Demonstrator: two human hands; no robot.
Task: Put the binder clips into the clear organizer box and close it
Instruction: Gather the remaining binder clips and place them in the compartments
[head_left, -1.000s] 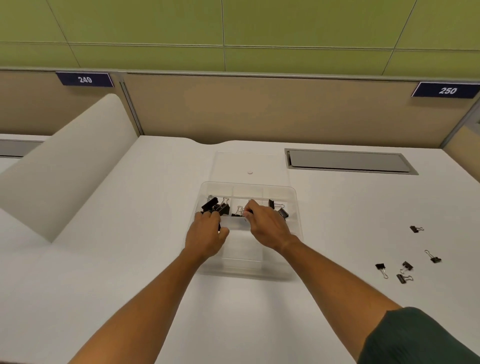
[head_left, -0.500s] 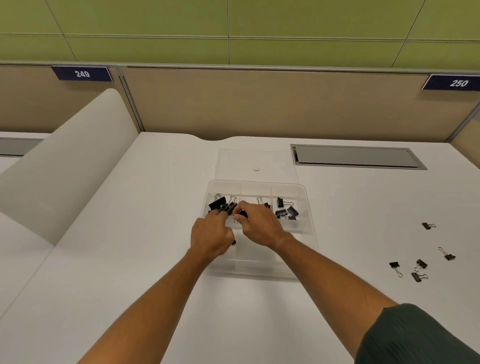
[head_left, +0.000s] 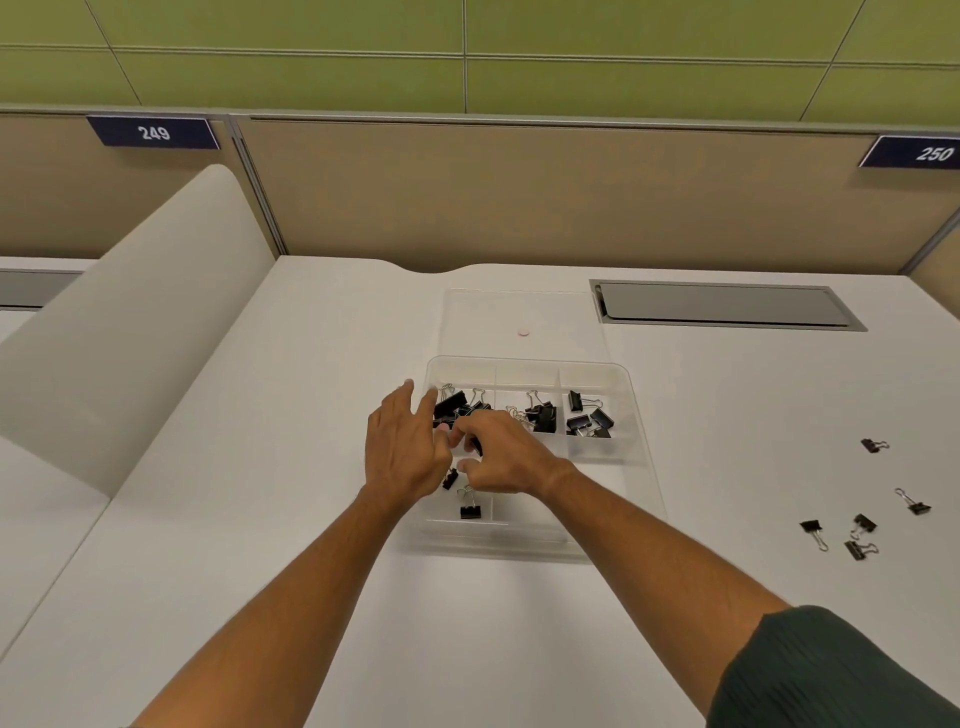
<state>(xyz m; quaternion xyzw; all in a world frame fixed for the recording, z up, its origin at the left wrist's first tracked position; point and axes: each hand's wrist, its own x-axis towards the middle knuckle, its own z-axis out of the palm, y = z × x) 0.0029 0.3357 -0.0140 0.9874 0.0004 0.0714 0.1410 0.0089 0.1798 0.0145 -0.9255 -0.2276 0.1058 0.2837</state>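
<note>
Most clips (head_left: 543, 415) are already sitting in the box (head_left: 641, 467); five loose clips (head_left: 862, 527) are waiting far right. Left hand (head_left: 402, 452) is hovering, fingers spread; right hand (head_left: 501, 457) is seemingly pinching a clip. Lid (head_left: 519, 312) is lying open behind.

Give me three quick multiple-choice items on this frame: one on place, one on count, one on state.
1. Where do the loose black binder clips lie on the white desk?
A. left of the box
B. right of the box
C. on the lid

2. How many loose clips lie there?
A. two
B. five
C. nine

3. The clear plastic organizer box is:
A. open
B. closed
C. upside down

Answers:
1 B, they lie scattered on the desk's right side.
2 B, five separate clips show.
3 A, the flat clear lid lies behind the box, and the left hand and right hand reach into its compartments.
</note>
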